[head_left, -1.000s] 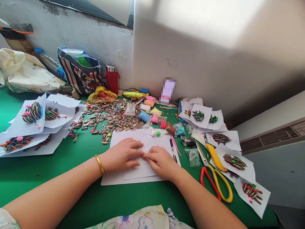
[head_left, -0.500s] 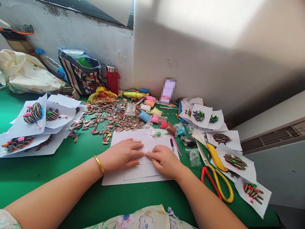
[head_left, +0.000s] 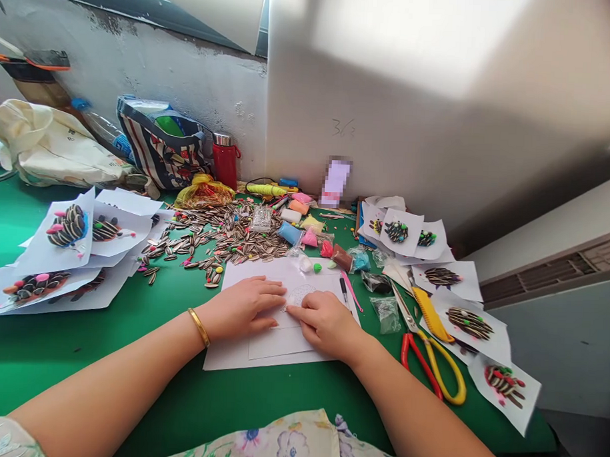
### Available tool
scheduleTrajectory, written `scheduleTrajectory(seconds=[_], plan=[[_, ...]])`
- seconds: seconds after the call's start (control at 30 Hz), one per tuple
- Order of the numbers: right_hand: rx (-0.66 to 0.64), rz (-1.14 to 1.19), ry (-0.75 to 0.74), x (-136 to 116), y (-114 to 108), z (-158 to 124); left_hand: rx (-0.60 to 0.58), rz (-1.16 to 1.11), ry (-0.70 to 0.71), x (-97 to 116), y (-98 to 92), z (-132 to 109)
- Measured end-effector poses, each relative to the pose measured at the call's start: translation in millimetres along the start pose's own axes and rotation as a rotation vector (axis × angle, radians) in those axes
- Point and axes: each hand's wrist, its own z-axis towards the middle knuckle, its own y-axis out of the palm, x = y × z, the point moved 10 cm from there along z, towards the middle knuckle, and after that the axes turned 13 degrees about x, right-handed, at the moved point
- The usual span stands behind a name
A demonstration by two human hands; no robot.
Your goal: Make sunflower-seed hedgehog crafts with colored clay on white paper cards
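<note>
White paper sheets [head_left: 225, 356] lie in front of me, and the upper one bears a faint round drawing [head_left: 299, 294]. My left hand [head_left: 249, 306] rests on the paper, palm down, fingers stretched out. Opposite it, my right hand [head_left: 326, 322] presses its index fingertip on the paper just below the drawing, its other fingers partly curled. Anything under that fingertip is too small to make out. Small balls of clay, white and green [head_left: 317, 267], sit at the top of the paper. A black pen [head_left: 343, 288] lies at its right edge.
Sunflower seeds [head_left: 225, 232] are heaped behind the paper, beside bags of coloured clay [head_left: 289, 232]. Scissors [head_left: 433, 353] and a yellow utility knife [head_left: 432, 316] lie on the right. Seed-decorated papers [head_left: 67, 230] are stacked left, with more at right. A red flask [head_left: 224, 162] stands near the wall.
My right index fingertip has shifted slightly left across the paper below the drawing. The left index finger has drawn back a little from it.
</note>
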Motion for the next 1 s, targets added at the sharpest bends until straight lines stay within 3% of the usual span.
scheduleTrajectory(seconds=[0.2, 1.0], plan=[[0.006, 0.003, -0.008, -3.7, -0.7, 1.4, 0.052, -0.01, -0.002, 0.6, -2.7, 0.6], [-0.01, 0.169, 0.053, -11.9, 3.2, 4.0, 0.064, -0.01, -0.013, 0.5, -3.7, 0.5]])
